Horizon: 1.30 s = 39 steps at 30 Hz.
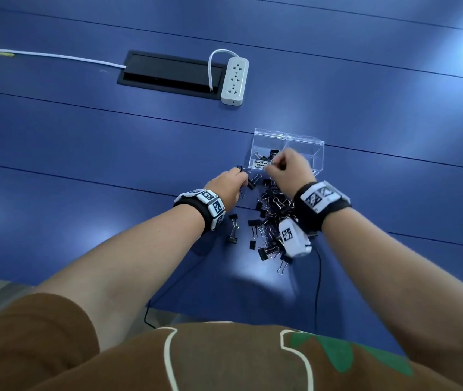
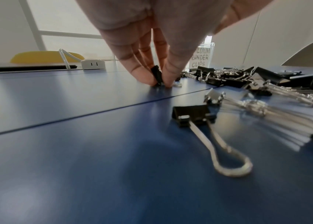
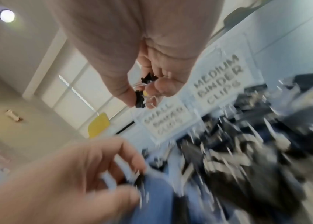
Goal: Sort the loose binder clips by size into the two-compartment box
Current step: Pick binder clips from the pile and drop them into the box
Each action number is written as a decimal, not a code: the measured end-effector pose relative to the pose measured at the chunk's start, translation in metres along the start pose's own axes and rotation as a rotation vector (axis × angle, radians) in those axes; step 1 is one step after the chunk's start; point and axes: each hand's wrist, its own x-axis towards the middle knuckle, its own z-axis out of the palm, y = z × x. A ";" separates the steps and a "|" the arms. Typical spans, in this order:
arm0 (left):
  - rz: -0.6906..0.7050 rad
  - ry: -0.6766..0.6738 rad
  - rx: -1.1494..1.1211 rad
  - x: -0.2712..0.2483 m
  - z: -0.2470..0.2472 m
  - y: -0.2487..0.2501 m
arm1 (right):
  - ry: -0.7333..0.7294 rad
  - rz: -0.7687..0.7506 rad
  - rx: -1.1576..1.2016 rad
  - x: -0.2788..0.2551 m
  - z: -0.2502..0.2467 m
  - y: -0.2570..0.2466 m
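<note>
- Pinching noted: left hand (image 1: 229,184) nips a small clip (image 2: 157,74) on the bench (image 1: 111,165); right hand (image 1: 289,167) pinches small clips (image 3: 140,97).
- Clips judged light, stiff, springy; best gripped at the black body.

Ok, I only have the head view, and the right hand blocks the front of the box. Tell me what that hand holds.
Observer: The right wrist view shows the right hand pinching at least two small black clips.
Operator: Read me the labels on the box.
Observer: The SMALL BINDER CLIPS label sits beside the MEDIUM BINDER CLIPS label.
Operator: Now check the left hand.
Observer: In the left wrist view, the left hand pinches one black clip down at the table.
</note>
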 end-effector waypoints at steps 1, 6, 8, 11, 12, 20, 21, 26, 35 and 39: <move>-0.003 -0.003 0.003 -0.001 0.000 0.001 | 0.039 0.003 0.017 0.009 -0.008 -0.004; 0.003 -0.059 0.040 0.000 0.001 -0.002 | 0.055 -0.029 -0.122 0.046 -0.022 -0.015; 0.012 -0.043 0.034 0.000 0.002 -0.003 | 0.010 -0.038 -0.196 0.052 -0.019 -0.012; 0.021 -0.011 0.061 -0.001 0.001 0.000 | -0.001 -0.088 -0.266 0.044 -0.016 -0.006; 0.018 -0.013 0.062 -0.001 0.000 0.002 | -0.002 -0.102 -0.267 0.038 -0.015 -0.003; 0.026 0.061 -0.128 0.002 -0.017 0.015 | -0.202 -0.082 -0.395 -0.012 0.012 0.035; 0.048 0.113 -0.178 0.005 -0.022 0.021 | -0.209 -0.075 -0.385 -0.015 0.015 0.039; 0.096 0.270 -0.310 0.031 -0.048 0.053 | -0.199 -0.081 -0.368 -0.020 0.022 0.046; 0.062 0.205 -0.217 0.039 -0.049 0.052 | -0.048 0.072 -0.346 -0.016 0.003 0.055; 0.092 0.175 -0.166 0.016 -0.026 0.042 | -0.039 -0.045 -0.343 -0.019 0.010 0.052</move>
